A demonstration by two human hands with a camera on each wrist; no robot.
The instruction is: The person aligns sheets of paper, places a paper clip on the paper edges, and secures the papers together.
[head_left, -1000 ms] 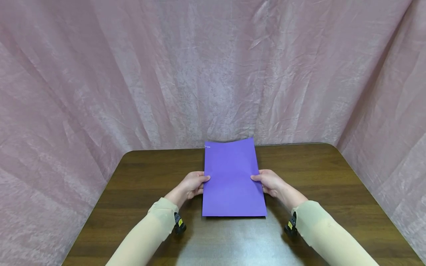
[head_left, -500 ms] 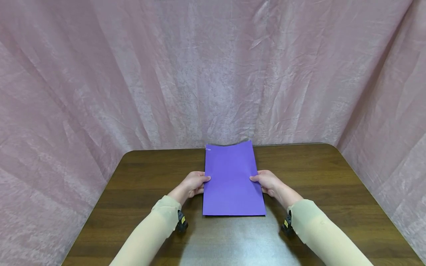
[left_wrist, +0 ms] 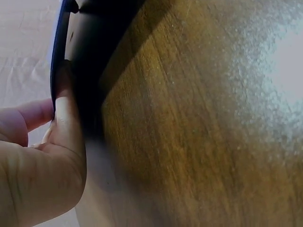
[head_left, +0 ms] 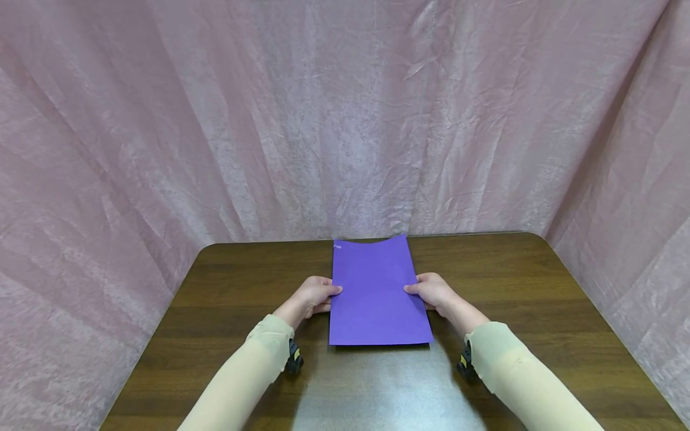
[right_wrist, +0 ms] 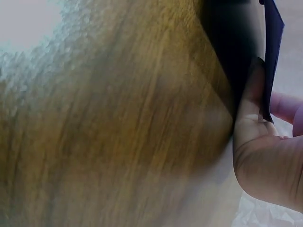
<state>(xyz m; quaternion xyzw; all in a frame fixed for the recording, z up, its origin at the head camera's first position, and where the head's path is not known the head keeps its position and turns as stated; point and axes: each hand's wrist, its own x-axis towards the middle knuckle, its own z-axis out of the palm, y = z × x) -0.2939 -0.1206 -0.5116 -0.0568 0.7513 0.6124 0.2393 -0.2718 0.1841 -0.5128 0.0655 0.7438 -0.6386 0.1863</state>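
Purple folder [head_left: 375, 293] lowered, gripped by left hand [head_left: 314, 295], right hand [head_left: 434, 293], no legible writing

- The sheet of paper [head_left: 377, 296] is solid purple, with no print on it
- The table [head_left: 539, 299] is dark brown wood with a lengthwise grain and a pale glare patch near the front edge
- The curtain [head_left: 345, 114] is dusty pink, crinkled all over
- The sleeves [head_left: 253, 371] are pale cream-beige
- The wrist cameras [head_left: 293, 358] are black with a small yellow mark
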